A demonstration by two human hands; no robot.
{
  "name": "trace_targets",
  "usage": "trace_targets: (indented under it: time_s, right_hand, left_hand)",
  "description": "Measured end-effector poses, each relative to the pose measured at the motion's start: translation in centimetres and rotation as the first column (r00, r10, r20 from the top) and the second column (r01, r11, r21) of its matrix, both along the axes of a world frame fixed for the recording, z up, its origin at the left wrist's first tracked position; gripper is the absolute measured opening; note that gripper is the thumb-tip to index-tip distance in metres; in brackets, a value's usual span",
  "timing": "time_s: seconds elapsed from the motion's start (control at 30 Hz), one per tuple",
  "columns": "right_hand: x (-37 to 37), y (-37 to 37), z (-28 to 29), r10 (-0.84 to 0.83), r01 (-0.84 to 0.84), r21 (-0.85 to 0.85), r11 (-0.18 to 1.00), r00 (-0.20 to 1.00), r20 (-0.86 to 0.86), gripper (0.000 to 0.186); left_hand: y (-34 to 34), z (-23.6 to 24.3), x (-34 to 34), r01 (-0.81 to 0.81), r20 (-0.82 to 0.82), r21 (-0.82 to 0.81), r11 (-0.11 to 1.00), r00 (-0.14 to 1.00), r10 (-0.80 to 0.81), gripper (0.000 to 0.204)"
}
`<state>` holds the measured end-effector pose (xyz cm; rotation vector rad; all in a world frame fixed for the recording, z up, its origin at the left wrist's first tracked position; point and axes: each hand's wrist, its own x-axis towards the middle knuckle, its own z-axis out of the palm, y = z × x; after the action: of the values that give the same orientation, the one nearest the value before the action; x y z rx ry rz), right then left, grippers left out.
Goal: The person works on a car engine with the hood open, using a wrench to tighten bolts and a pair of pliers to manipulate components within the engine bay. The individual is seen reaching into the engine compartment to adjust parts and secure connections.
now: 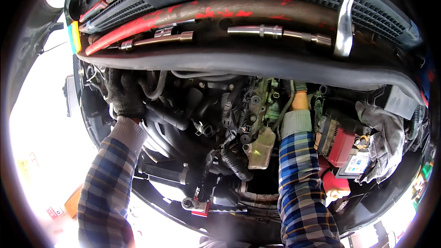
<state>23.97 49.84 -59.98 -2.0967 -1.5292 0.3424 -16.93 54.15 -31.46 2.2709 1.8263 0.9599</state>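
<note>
My left hand [125, 94], in a black glove, reaches among hoses at the left of the engine bay, below the long rubber seal [239, 64]; its fingertips are obscured and I cannot tell what it holds. My right hand [298, 92] reaches under the seal to the right of the green-tinted metal engine part [259, 147], beside a thin hose. Its fingers are hidden. Both forearms are in checked sleeves. A car battery [351, 164] with a red part on top sits right of my right forearm.
Socket extensions [255, 30] and a red-marked bar [110, 36] lie above the seal. A shiny wrench [344, 23] stands at upper right. A grey cloth or glove [381, 133] lies by the battery. A ratchet [190, 203] rests at lower middle, and a red item [335, 181] is below the battery.
</note>
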Motion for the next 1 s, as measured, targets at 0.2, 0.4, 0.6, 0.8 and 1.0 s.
trace_targets:
  time_s: [0.2,0.4,0.6,0.8,1.0]
  right_hand:
    - [0.1,1.1,0.0,0.004,-0.004,0.012,1.0,1.0,-0.005,0.035]
    - [-0.2,1.4,0.3,0.003,-0.003,0.013,1.0,1.0,-0.018,0.037]
    - [0.0,1.1,0.5,0.002,-0.001,0.012,1.0,1.0,-0.028,0.039]
    - [-0.3,0.1,0.4,0.005,-0.005,0.012,1.0,0.999,-0.032,0.041]
    - [-0.6,0.1,0.4,0.012,-0.011,0.018,1.0,0.999,-0.038,0.043]
  left_hand:
    - [0.3,-1.2,-2.4,0.009,0.072,0.03,1.0,0.997,-0.011,0.025]
    - [0.8,-0.7,-3.8,0.12,-0.385,0.112,0.986,0.92,-0.068,0.029]
    - [0.2,-0.3,-2.7,0.187,-0.449,0.095,0.978,0.884,-0.126,0.028]
    - [0.0,-0.1,-2.0,0.24,-0.478,0.16,0.958,0.868,-0.138,0.028]
    - [0.4,-1.2,-4.5,0.074,-0.276,0.063,0.995,0.96,-0.054,0.033]
